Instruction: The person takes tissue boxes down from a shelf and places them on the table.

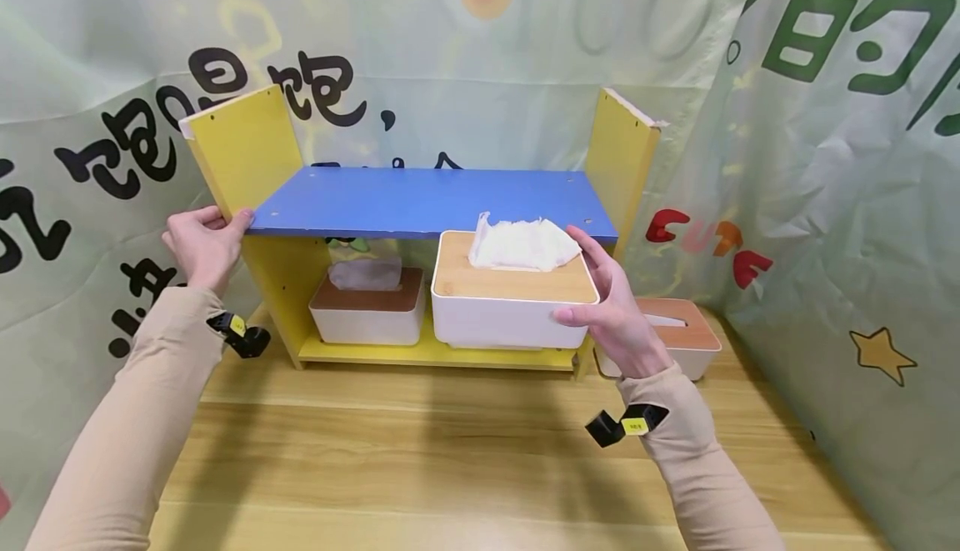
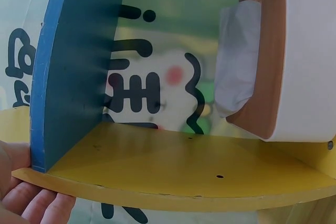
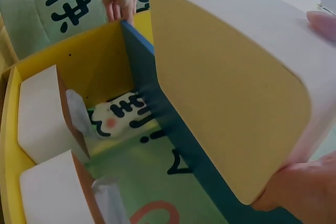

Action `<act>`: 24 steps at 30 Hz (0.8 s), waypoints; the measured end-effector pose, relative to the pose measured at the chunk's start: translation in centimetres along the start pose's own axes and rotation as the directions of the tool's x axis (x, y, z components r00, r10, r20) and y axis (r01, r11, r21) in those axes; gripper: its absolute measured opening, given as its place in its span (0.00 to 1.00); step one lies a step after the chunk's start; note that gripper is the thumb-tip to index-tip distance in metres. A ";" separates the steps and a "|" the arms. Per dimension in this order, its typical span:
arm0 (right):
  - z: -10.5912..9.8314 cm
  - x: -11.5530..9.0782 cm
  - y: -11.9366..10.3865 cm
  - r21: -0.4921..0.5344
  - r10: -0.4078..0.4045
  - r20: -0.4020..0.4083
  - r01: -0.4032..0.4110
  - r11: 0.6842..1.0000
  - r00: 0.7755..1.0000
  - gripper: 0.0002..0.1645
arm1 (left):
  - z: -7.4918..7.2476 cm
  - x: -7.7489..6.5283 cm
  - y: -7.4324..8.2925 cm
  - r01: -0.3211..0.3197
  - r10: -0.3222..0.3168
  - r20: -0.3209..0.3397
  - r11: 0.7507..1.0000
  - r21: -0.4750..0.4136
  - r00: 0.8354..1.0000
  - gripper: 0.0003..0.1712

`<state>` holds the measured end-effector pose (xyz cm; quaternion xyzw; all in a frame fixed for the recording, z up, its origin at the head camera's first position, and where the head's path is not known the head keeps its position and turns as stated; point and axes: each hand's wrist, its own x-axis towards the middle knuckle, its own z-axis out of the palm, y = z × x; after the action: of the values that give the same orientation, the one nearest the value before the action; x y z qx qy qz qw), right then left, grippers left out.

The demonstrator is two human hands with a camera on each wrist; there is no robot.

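Note:
My right hand [image 1: 611,309] grips a white tissue box [image 1: 510,322] at its right end, thumb on the front and fingers at the far side. This box has a light wooden lid with a white tissue sticking up, and it is held in front of the shelf unit [image 1: 243,147]. My left hand [image 1: 206,242] holds the yellow left side panel by its front edge, thumb at the corner of the blue shelf board [image 1: 435,197]. On the bottom board stands another tissue box [image 1: 367,322]; a neighbouring tissue box [image 3: 55,192] shows in the right wrist view, mostly hidden behind the held one from above.
A further tissue box [image 1: 693,359] with a slotted brown lid stands on the wooden table [image 1: 360,468], right of the unit, partly behind my right hand. A printed fabric sheet [image 1: 810,201] hangs behind and at both sides. The side panels rise above the blue board.

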<state>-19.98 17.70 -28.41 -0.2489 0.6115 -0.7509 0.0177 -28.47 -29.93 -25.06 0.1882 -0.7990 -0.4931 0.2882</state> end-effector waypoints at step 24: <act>-3.8 -3.6 4.5 0.017 -0.030 -0.013 0.030 0.999 0.999 0.63 | 0.1 -0.1 0.0 -0.010 0.010 -0.005 1.000 -0.008 1.000 0.29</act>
<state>-19.62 21.19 -34.31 -0.2531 0.6013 -0.7579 0.0048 -28.45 -29.85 -25.12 0.1844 -0.7972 -0.4944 0.2934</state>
